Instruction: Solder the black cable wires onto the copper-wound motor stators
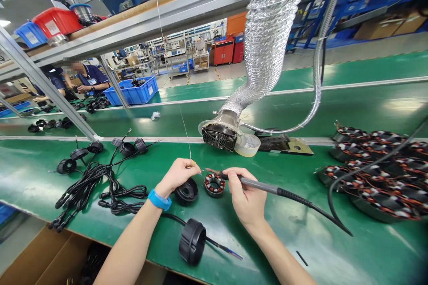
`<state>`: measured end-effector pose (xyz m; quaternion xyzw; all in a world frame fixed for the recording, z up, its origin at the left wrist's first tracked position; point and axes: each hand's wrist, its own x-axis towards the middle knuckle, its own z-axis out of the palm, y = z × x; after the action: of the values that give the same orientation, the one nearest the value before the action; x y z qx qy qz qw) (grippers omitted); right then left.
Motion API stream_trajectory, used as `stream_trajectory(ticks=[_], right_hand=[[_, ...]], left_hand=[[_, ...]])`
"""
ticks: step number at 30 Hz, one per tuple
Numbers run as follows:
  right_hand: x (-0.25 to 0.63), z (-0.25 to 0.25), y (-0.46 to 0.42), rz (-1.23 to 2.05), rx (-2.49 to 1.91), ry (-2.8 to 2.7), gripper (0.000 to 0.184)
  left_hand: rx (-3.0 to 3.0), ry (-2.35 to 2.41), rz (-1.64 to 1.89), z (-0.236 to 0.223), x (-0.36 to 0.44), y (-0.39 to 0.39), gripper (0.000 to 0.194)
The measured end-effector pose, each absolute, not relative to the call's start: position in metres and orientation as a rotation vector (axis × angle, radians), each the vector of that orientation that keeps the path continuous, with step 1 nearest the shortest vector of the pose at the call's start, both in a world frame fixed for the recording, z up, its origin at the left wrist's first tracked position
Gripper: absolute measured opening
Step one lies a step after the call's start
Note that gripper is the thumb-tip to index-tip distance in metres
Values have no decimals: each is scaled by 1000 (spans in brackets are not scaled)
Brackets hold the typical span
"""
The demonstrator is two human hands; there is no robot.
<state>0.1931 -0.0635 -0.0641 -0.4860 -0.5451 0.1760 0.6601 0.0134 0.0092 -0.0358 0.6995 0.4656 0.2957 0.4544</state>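
My right hand [246,193] is closed round the grey handle of a soldering iron [259,184], its tip pointing left, just above a small copper-wound stator [214,185] on the green bench. Pinched in my left hand [179,176], which has a blue wristband, is a thin solder wire [186,131] that comes down from above. Its end is close to the iron's tip; whether they touch I cannot tell. Under my left hand lies a round black housing [187,191]. Nearer me, a black cap [193,241] lies on its side with a cable and stripped coloured leads.
Black cables [90,182] with caps are heaped on the left. More stators [377,164] stand grouped at right. A fume fan [219,136] on a foil duct [274,22] stands behind my hands. Two co-workers [90,78] sit far left. The iron's cord [334,220] loops at right.
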Motion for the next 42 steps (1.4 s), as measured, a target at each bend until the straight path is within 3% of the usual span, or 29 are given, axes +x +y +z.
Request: stream_trajectory(ticks=[22,31,42], right_hand=[[188,-64,-58,389,-1051,-1461,19],[181,-70,-44,422,-947,-1669,39],[181,-70,-48,359,-976,-1644,33]], left_hand=[[1731,1108,729,-36,12,9,19],[1863,1090,702,-31,14,-5,22],[1888,1093,596,-29,7,-7,28]])
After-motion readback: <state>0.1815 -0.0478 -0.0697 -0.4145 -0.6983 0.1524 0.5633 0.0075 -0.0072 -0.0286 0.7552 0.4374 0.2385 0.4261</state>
